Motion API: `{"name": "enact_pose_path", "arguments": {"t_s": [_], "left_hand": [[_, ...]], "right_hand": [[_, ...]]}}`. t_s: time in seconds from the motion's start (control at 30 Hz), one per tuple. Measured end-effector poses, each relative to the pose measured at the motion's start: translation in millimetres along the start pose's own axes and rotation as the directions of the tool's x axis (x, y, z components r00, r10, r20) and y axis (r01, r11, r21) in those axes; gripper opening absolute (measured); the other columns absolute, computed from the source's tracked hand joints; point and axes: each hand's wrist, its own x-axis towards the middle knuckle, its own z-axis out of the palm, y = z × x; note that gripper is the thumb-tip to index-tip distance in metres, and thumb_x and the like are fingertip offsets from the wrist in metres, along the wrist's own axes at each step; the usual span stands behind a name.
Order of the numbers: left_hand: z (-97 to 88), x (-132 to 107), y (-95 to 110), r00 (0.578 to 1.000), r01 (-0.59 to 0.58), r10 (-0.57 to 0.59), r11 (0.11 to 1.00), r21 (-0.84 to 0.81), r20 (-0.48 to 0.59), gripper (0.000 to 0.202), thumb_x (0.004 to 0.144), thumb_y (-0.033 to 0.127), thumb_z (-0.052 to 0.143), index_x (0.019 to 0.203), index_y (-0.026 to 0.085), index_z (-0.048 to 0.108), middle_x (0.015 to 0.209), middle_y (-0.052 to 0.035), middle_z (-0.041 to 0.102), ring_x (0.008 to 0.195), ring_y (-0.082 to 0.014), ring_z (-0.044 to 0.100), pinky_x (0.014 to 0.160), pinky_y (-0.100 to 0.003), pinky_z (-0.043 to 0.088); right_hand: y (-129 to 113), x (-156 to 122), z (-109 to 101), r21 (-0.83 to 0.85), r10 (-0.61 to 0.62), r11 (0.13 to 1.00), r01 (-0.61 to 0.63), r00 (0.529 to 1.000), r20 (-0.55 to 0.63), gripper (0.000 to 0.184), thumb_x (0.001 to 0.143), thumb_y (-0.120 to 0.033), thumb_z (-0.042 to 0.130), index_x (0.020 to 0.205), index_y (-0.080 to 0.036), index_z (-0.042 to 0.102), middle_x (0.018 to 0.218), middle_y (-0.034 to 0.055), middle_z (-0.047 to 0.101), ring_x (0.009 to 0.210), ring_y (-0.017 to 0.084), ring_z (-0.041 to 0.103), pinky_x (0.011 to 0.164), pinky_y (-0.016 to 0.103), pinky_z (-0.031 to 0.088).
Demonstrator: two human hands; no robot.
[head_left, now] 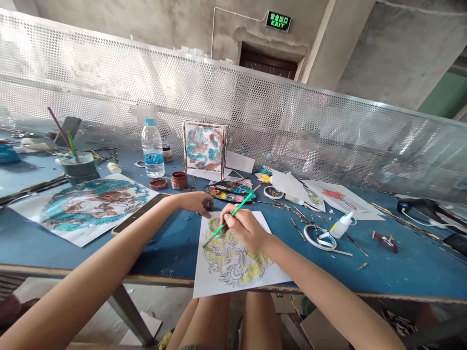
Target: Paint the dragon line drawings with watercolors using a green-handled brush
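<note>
Drawing sheet [233,265]: on tabletop [164,253], overhanging the near edge
Paint palette [229,196]: behind drawing sheet
Framed picture [205,147]: behind paint palette, towards far edge
Water bottle [153,151]: left of framed picture
Glue bottle [341,226]: right of drawing sheet

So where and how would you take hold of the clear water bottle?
Probably round the upper body of the water bottle, above its blue label, from the left: it stands upright with rounded sides, while the brown jar stands to its right and a small lid lies in front.

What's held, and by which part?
The right hand holds the green brush around mid-handle. The left hand shows nothing held.
</note>
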Motion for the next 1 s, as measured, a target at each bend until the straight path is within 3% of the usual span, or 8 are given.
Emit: {"name": "enact_pose_path", "arguments": {"t_s": [0.1, 0.23, 0.47, 0.77, 0.87, 1.0], "left_hand": [[-0.1, 0.2, 0.1, 1.0, 0.01, -0.01, 1.0, 0.008, -0.005, 0.041, 0.061, 0.043, 0.064, 0.09, 0.015, 0.059, 0.077, -0.0002, 0.059, 0.069, -0.0149, 0.054, 0.059, -0.022, 0.039], [0.2, 0.3, -0.9, 1.0, 0.012, -0.012, 1.0, 0.009, -0.002, 0.043, 0.061, 0.043, 0.064, 0.092, 0.014, 0.059, 0.075, -0.0002, 0.059, 0.068, -0.0151, 0.054, 0.058, -0.022, 0.039], [0.5, -1.6, -0.4, 1.0, -0.006, 0.006, 1.0, -0.018, -0.004, 0.047, 0.061, 0.044, 0.064, 0.095, 0.012, 0.058, 0.075, -0.0018, 0.058, 0.068, -0.0159, 0.054, 0.057, -0.023, 0.04], [0.8, 0.5, -0.3, 1.0, 0.015, -0.015, 1.0, -0.006, 0.009, 0.041, 0.061, 0.042, 0.064, 0.091, 0.014, 0.058, 0.074, -0.0003, 0.058, 0.067, -0.0148, 0.053, 0.057, -0.022, 0.039], [-0.3, -1.5, 2.3, 1.0, 0.024, -0.024, 1.0, -0.003, 0.005, 0.044, 0.061, 0.043, 0.064, 0.093, 0.014, 0.057, 0.076, -0.0006, 0.058, 0.069, -0.0154, 0.054, 0.059, -0.022, 0.04], [-2.8, -4.9, 8.1, 0.999, 0.044, -0.044, 0.998, 0.037, -0.001, 0.046, 0.061, 0.043, 0.063, 0.095, 0.014, 0.058, 0.082, -0.0028, 0.06, 0.072, -0.0168, 0.055, 0.06, -0.023, 0.04]], "right_hand": [[4.4, -0.7, -3.7, -0.114, -0.051, 0.993, 0.039, 0.994, -0.101, 0.024, 0.093, -0.03, 0.027, 0.078, -0.019, 0.043, 0.067, -0.0007, 0.046, 0.058, 0.011, 0.046, 0.058, 0.023, 0.037], [3.1, 0.2, -3.5, -0.256, -0.124, 0.962, 0.098, 0.988, -0.088, 0.02, 0.091, -0.026, 0.03, 0.077, -0.019, 0.042, 0.066, 0.0, 0.047, 0.059, 0.012, 0.043, 0.06, 0.024, 0.036], [-4.9, -0.2, 5.7, -0.2, -0.121, 0.972, 0.125, 0.992, 0.032, 0.018, 0.091, -0.024, 0.031, 0.082, -0.019, 0.045, 0.071, 0.0003, 0.049, 0.061, 0.011, 0.045, 0.062, 0.023, 0.037], [1.1, 1.2, -0.2, -0.226, -0.153, 0.963, 0.146, 0.988, -0.015, 0.016, 0.09, -0.023, 0.033, 0.078, -0.019, 0.044, 0.071, 0.0004, 0.049, 0.062, 0.012, 0.045, 0.062, 0.024, 0.036], [7.0, 1.5, -7.6, -0.275, -0.146, 0.954, 0.115, 0.985, -0.091, 0.018, 0.09, -0.024, 0.033, 0.076, -0.02, 0.044, 0.067, -0.0004, 0.048, 0.06, 0.013, 0.044, 0.065, 0.026, 0.037], [20.4, 2.3, -26.5, -0.32, -0.071, 0.947, -0.034, 0.948, -0.31, 0.02, 0.093, -0.028, 0.03, 0.086, -0.02, 0.047, 0.07, 0.0012, 0.051, 0.064, 0.015, 0.049, 0.064, 0.027, 0.038]]}}
